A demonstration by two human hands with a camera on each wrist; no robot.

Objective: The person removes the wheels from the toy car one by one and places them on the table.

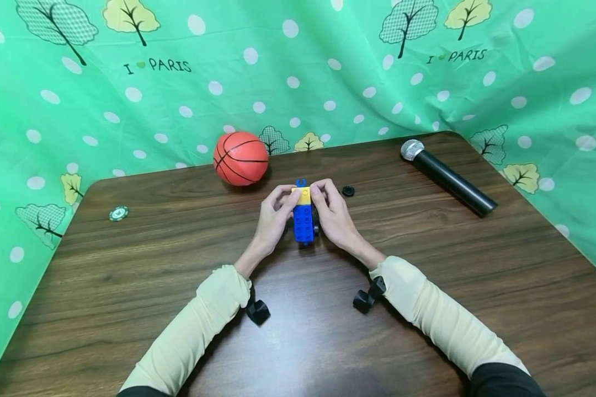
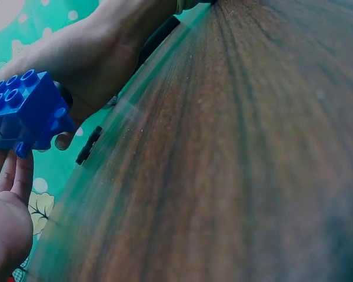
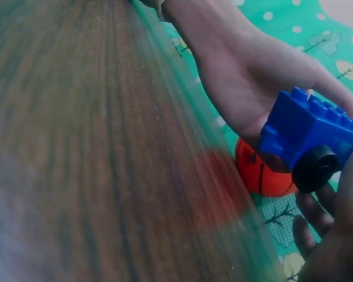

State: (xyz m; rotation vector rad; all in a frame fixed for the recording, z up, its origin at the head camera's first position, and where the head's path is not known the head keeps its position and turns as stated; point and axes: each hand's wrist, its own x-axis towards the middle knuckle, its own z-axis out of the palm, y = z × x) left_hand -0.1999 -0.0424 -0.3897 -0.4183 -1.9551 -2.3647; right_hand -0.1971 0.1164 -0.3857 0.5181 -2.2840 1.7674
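Observation:
Both hands hold a toy block car between them above the middle of the table. Its blue studded base [image 1: 303,223] carries a yellow block [image 1: 304,196] at the far end, where a small blue hook sticks out. The left hand [image 1: 272,220] pinches the yellow end from the left, and the right hand [image 1: 335,219] grips it from the right. In the right wrist view, a black wheel [image 3: 315,168] sits on the near right side of the base. A loose black wheel [image 1: 348,191] lies on the table just beyond the right hand. Some fingertips are hidden behind the car.
An orange-red toy basketball [image 1: 240,159] stands near the table's back edge. To the right lies a black microphone [image 1: 447,176] with a silver head. At the left is a green-and-white poker chip [image 1: 118,213]. A green dotted curtain [image 1: 308,66] hangs behind the wooden table [image 1: 129,298].

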